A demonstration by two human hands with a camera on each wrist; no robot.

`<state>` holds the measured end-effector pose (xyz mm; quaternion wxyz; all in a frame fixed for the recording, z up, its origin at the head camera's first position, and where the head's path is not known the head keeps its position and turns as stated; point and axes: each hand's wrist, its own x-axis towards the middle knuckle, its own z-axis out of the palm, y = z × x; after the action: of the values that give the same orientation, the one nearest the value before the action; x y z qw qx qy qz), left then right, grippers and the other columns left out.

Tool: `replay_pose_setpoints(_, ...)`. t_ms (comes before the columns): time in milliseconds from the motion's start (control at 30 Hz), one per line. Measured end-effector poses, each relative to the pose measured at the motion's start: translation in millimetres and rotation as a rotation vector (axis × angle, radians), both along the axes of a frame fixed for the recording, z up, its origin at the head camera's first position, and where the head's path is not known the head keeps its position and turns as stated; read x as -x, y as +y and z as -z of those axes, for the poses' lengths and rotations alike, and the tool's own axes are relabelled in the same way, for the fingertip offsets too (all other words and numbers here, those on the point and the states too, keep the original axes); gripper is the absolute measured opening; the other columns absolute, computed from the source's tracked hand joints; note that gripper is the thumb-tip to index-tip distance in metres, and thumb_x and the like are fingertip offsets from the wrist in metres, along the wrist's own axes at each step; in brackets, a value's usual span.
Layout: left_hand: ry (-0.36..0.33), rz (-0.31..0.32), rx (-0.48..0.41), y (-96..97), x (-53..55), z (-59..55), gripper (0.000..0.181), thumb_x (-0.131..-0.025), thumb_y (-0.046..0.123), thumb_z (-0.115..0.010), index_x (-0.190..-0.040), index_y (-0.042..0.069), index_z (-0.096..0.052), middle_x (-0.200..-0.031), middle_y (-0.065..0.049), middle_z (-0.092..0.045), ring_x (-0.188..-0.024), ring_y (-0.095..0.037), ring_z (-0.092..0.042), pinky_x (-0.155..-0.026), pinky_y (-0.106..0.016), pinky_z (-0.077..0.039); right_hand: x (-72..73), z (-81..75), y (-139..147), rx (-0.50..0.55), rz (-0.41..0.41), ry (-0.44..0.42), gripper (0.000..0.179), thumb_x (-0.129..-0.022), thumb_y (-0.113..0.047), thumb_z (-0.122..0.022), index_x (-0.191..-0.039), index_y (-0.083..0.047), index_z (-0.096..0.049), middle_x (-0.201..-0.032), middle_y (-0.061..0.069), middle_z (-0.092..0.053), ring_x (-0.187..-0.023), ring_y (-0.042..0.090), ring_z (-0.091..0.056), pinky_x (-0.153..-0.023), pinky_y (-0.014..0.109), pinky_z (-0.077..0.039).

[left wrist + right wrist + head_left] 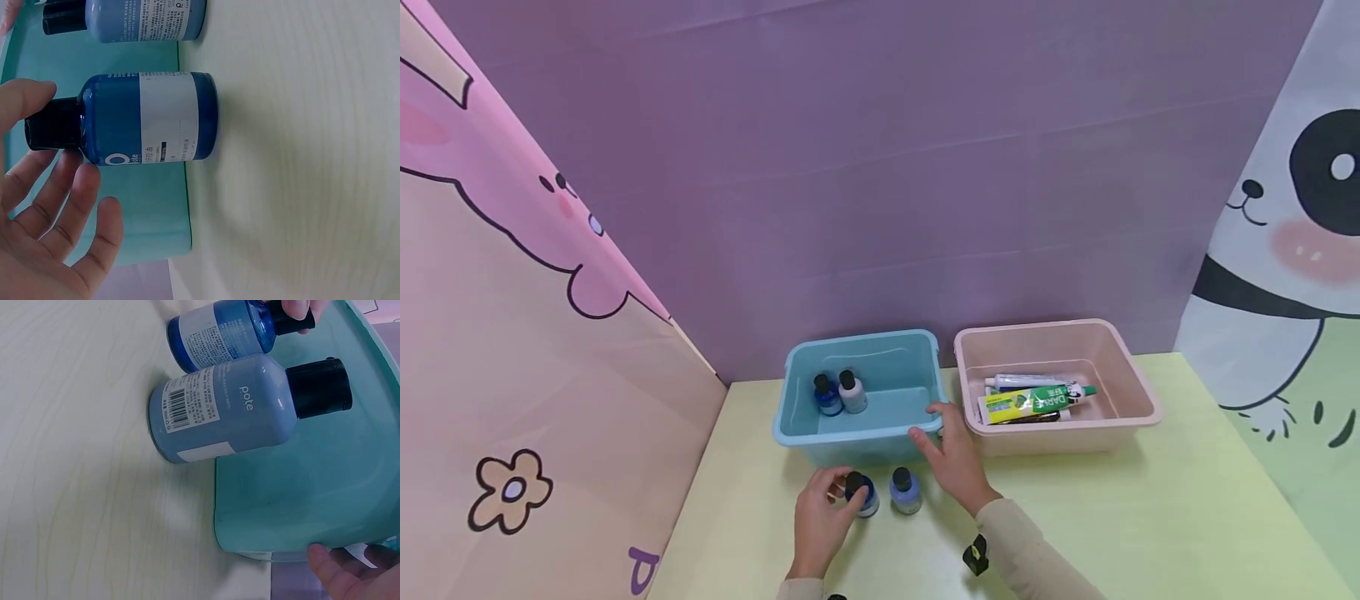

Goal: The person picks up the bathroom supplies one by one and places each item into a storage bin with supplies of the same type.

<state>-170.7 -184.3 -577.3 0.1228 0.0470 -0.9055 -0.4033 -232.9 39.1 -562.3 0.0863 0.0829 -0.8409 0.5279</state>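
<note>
My left hand [822,518] pinches the black cap of a dark blue bottle [119,119], which stands upright in front of the blue basket [865,433]. To its right stands a lighter blue bottle [231,406], also black-capped, touched by neither hand. My right hand [957,462] grips the basket's front right corner, with the thumb on the outside near the front; part of its fingers is hidden behind the wall in the right wrist view. Inside the basket, toward the left, stand another dark blue bottle [828,395] and a whitish bottle [853,392].
A pink basket [1060,442] stands close by on the right, holding a yellow-and-green toothpaste tube [1033,403] and other tubes. Both baskets sit at the back of the pale table [1210,517], near a purple backdrop [880,192]. Printed panels rise at both sides.
</note>
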Motion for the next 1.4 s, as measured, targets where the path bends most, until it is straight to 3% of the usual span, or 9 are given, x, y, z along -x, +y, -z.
replay_pose_setpoints(567,0.067,-0.006,0.024,-2.3,-3.5,-0.6,0.025,-0.080,0.021,-0.089,-0.101,0.016,-0.077,-0.090,0.001,-0.069,-0.079,-0.015,-0.063,-0.070,-0.025,-0.052,-3.9,-4.9,-4.2,-0.005,-0.002,-0.035,0.050,-0.099,-0.046,-0.064,-0.133,-0.013,-0.046,-0.148,0.013,-0.048,-0.134,0.037,-0.051,-0.114,0.060,-0.042)
replay_pose_setpoints(967,0.055,-0.007,0.042,-3.6,-3.2,-2.9,0.028,-0.078,0.023,-0.091,-0.100,0.014,-0.078,-0.090,0.000,-0.071,-0.079,-0.016,-0.062,-0.067,-0.022,-0.048,-2.7,-1.2,-2.3,-0.015,0.005,-0.012,0.048,-0.098,-0.045,-0.065,-0.130,-0.013,-0.047,-0.143,0.013,-0.050,-0.129,0.036,-0.053,-0.112,0.059,-0.044)
replay_pose_setpoints(1400,0.126,0.009,0.034,-4.1,-1.0,-14.0,0.026,-0.076,0.022,-0.092,-0.098,0.014,-0.080,-0.088,0.003,-0.072,-0.077,-0.017,-0.064,-0.067,-0.024,-0.051,-1.1,-1.4,-0.9,-0.014,0.014,0.020,0.047,-0.098,-0.043,-0.066,-0.128,-0.012,-0.049,-0.140,0.014,-0.052,-0.127,0.035,-0.054,-0.112,0.059,-0.045)
